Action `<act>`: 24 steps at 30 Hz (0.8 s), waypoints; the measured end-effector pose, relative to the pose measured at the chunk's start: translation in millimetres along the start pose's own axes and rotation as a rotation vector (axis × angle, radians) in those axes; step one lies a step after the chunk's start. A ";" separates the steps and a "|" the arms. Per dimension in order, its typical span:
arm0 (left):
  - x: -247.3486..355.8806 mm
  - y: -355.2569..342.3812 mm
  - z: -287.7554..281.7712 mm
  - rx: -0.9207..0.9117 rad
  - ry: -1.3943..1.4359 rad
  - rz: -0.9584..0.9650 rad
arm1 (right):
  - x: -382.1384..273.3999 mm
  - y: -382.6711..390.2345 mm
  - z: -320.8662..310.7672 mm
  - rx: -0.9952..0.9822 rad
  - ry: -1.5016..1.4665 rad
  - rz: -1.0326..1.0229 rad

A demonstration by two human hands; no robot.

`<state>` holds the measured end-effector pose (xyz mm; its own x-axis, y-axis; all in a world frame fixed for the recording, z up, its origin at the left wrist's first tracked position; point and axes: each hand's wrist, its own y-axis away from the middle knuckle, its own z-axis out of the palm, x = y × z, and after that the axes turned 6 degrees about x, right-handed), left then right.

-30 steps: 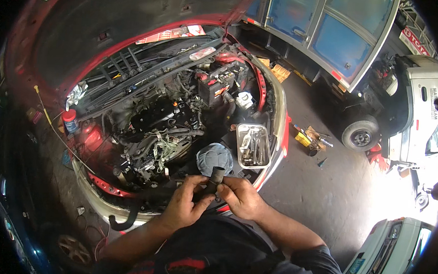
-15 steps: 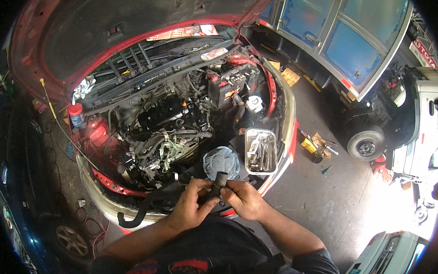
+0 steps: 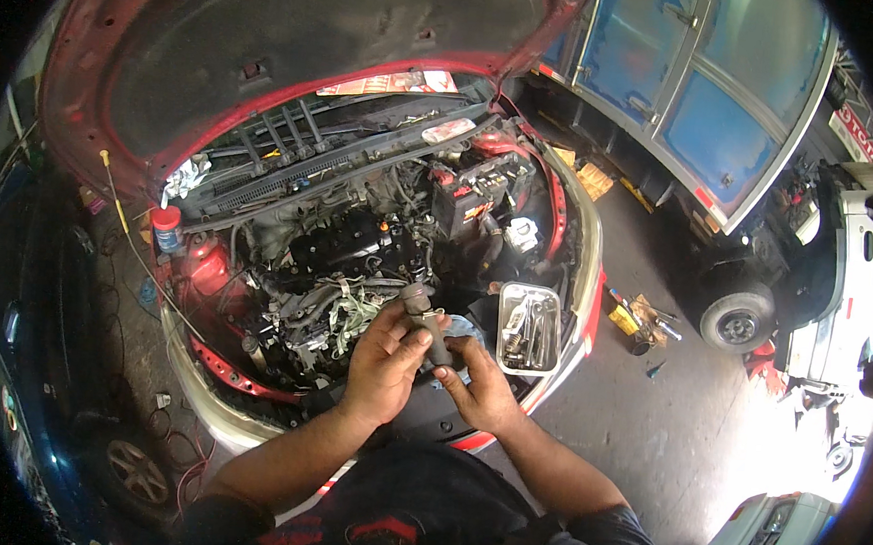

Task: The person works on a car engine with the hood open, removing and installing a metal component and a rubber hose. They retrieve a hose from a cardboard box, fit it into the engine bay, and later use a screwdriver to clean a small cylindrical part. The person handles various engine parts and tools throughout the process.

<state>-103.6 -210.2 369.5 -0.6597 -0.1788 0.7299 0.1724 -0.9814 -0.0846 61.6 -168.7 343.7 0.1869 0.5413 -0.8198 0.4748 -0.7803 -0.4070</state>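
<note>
Between my hands, above the front of the open engine bay point(image 3: 341, 287), is a dark rubber hose point(image 3: 436, 346) with what looks like a metal clamp near its upper end. My left hand point(image 3: 383, 364) grips it from the left, thumb across its side. From the right, my right hand point(image 3: 485, 383) pinches its lower part with fingers and thumb. Part of a blue-grey cloth point(image 3: 465, 328) shows behind the hose, mostly covered by my hands. The hose's far end is hidden.
A metal tray point(image 3: 554, 365) of sockets and wrenches sits on the car's front right edge. The battery point(image 3: 466, 202) lies beyond it. A red-lidded bottle point(image 3: 166, 228) stands at the left fender. The raised hood point(image 3: 301, 34) hangs over the back. More tools point(image 3: 643, 320) lie on the floor.
Both hands have lifted the hose higher and tilted it, so its clamp end now shows. My left hand has turned palm up around it. The blue-grey cloth is more covered.
</note>
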 end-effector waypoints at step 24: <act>62.6 7.5 109.6 -0.470 -0.982 0.903 | -15.9 -7.8 -45.6 0.196 -1.031 0.343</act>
<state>-63.4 -221.0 488.9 0.3486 -0.8193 0.4552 -0.1293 -0.5231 -0.8424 94.2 -156.9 378.3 -0.5672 -0.1631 -0.8072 0.3731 -0.9247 -0.0753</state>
